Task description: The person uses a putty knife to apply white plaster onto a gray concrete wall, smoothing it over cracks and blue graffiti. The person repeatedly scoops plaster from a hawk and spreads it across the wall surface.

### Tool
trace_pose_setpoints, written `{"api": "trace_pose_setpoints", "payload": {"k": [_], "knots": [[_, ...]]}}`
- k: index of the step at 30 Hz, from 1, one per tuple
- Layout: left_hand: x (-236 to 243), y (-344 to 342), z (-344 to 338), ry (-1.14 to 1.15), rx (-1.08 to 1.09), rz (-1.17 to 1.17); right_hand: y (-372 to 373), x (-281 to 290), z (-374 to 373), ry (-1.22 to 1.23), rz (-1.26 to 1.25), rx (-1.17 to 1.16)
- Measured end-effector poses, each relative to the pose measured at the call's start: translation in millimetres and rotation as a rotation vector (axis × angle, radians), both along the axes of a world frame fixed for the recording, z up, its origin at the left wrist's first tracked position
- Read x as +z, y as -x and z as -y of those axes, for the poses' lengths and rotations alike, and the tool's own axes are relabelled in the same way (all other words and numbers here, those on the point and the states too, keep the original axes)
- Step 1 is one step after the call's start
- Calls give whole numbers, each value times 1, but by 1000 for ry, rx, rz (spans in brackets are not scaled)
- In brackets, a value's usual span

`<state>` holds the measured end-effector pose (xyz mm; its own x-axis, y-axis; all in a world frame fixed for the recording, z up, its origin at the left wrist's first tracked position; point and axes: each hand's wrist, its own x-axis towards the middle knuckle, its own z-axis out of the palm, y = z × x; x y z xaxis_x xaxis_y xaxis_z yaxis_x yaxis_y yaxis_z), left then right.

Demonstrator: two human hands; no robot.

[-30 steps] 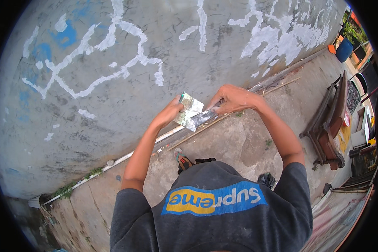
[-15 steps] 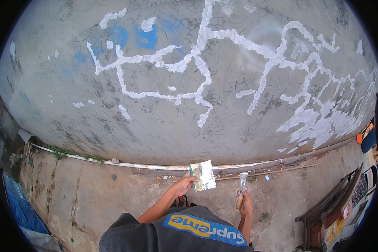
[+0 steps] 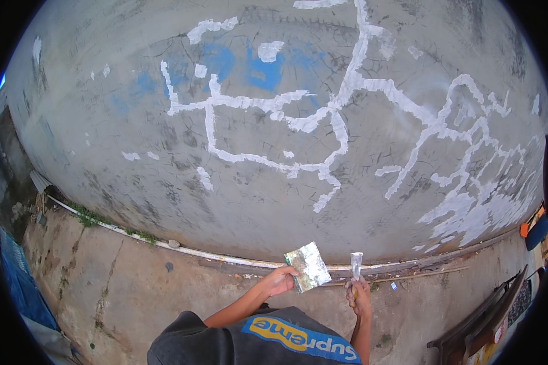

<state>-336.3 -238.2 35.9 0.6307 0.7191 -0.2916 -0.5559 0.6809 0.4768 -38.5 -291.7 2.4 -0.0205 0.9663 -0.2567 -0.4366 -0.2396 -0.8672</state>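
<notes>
Putty knife (image 3: 356, 261): handle in the closed fingers of the right hand (image 3: 360, 294), blade directed away from the body. Smeared flat plate (image 3: 311, 266): just left of the knife, apart from it; near edge gripped by the fingers of the left hand (image 3: 279, 281). Beyond: grey wall (image 3: 256, 207), white streaks (image 3: 246, 158). White pipe (image 3: 210, 255) along wall foot, beside concrete floor (image 3: 137, 286).

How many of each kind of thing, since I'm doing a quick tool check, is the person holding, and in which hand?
Scraper, in the right hand: 1
Flat squarish plate, in the left hand: 1
Total held: 2
</notes>
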Motion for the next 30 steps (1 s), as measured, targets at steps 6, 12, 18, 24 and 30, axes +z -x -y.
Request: {"api": "trace_pose_setpoints", "payload": {"k": [6,12,18,24,30], "knots": [[1,105,-37,-73,150,45,86,60,-63,-151,-65,-143],[26,195,-72,-49,386,-7,155,127,-147,-364,-265,-74],[16,259,-105,-106,285,-106,223,195,-168,-546,-266,-120],[9,275,-122,-129,169,-80,227,276,-210,-760,-190,-103],[-34,259,-120,-103,203,-68,248,410,-251,-1088,376,-392]]}}
